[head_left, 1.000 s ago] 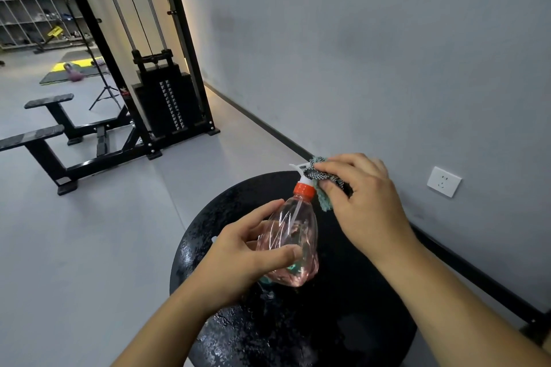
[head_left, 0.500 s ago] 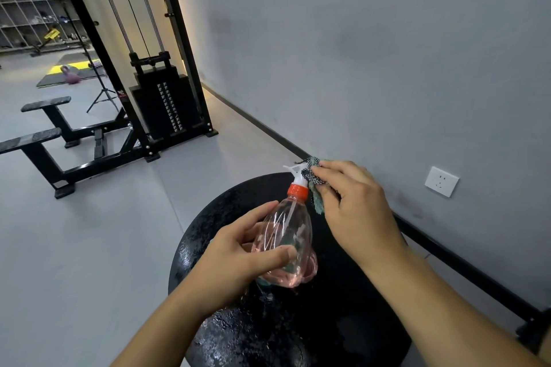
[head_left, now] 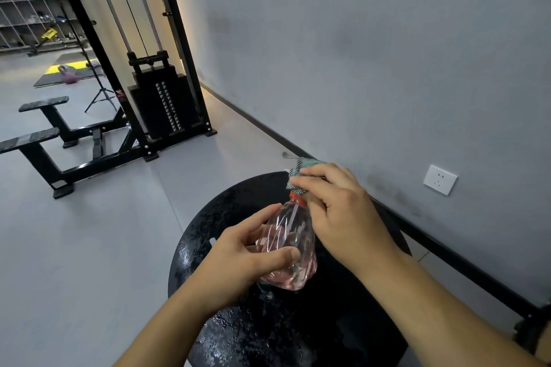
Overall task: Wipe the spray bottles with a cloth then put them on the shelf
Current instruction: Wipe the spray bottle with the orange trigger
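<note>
The cloth (head_left: 301,170) hides the spray bottle (head_left: 287,244) nozzle — distant shelves' (head_left: 32,12) contents are too small to tell.

The cloth (head_left: 301,174) in the right hand (head_left: 343,217) now seemingly covers the bottle's nozzle.

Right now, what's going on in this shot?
A person is wiping a clear spray bottle of pinkish liquid over a round black table. The left hand grips the bottle's body, while the right hand presses a teal cloth over the spray head, above the orange collar.
</note>
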`<act>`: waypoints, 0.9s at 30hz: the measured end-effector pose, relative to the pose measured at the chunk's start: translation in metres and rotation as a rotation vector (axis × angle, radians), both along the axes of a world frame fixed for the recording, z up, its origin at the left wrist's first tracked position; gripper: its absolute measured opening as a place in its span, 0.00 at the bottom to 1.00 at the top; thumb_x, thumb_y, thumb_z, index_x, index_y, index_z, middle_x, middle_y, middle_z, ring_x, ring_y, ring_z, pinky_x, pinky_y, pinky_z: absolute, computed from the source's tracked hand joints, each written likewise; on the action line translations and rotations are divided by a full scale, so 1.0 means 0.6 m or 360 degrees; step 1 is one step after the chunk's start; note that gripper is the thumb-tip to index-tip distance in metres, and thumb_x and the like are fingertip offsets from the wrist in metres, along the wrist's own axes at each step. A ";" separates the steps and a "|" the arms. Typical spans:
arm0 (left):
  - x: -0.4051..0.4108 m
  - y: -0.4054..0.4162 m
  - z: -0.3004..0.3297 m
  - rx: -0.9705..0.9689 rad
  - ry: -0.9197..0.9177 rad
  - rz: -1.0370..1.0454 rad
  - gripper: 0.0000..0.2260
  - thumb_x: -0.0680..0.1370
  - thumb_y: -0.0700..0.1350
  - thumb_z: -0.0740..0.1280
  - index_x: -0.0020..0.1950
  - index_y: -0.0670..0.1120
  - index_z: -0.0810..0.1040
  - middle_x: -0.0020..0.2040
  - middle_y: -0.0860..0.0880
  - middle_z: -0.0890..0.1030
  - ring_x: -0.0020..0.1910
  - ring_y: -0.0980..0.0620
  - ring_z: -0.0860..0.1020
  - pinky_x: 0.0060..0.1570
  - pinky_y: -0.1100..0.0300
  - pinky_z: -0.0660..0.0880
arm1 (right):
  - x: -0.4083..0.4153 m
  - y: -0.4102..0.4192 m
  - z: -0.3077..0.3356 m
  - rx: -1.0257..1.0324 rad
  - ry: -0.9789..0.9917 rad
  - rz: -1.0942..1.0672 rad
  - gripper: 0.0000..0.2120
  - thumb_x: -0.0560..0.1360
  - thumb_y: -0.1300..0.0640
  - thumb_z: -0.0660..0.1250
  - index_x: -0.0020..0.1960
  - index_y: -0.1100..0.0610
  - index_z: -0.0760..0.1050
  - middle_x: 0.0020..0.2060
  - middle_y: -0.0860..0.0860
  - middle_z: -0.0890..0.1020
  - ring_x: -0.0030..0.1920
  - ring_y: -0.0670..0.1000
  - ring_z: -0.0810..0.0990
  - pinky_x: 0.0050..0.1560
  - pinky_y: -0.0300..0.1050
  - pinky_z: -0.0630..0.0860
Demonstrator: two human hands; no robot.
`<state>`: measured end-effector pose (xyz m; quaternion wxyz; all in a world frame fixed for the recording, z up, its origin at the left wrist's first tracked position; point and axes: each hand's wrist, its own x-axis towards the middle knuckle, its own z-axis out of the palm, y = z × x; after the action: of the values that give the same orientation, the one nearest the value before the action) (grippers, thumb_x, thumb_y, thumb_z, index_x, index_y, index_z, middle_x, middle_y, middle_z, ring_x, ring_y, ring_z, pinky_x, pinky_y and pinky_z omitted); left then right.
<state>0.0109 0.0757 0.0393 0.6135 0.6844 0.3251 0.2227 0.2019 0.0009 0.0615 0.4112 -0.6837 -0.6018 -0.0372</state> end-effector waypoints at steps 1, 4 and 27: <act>-0.001 0.001 -0.002 0.0009 0.0015 -0.0003 0.37 0.69 0.46 0.85 0.74 0.61 0.76 0.61 0.47 0.87 0.56 0.45 0.87 0.59 0.47 0.84 | -0.001 0.001 -0.001 -0.0023 -0.0022 0.0033 0.18 0.80 0.65 0.67 0.65 0.51 0.83 0.61 0.44 0.79 0.65 0.44 0.72 0.67 0.33 0.67; -0.006 0.003 -0.002 0.0039 0.0045 -0.0026 0.36 0.70 0.46 0.85 0.74 0.62 0.76 0.61 0.49 0.87 0.57 0.46 0.87 0.59 0.48 0.84 | 0.019 0.004 0.000 -0.0012 0.0057 -0.0095 0.16 0.80 0.64 0.66 0.64 0.52 0.83 0.60 0.45 0.79 0.63 0.45 0.73 0.64 0.35 0.70; -0.017 0.033 -0.020 0.0667 0.0149 0.0258 0.39 0.65 0.40 0.87 0.69 0.65 0.76 0.63 0.58 0.82 0.59 0.52 0.84 0.61 0.48 0.82 | 0.058 -0.007 0.009 0.0257 0.0399 -0.0308 0.15 0.79 0.66 0.69 0.60 0.51 0.85 0.54 0.43 0.81 0.52 0.28 0.75 0.54 0.18 0.65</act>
<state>0.0005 0.0956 0.0275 0.4223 0.7781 0.3537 0.3019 0.2364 -0.0035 0.0670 0.5310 -0.7025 -0.4721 -0.0393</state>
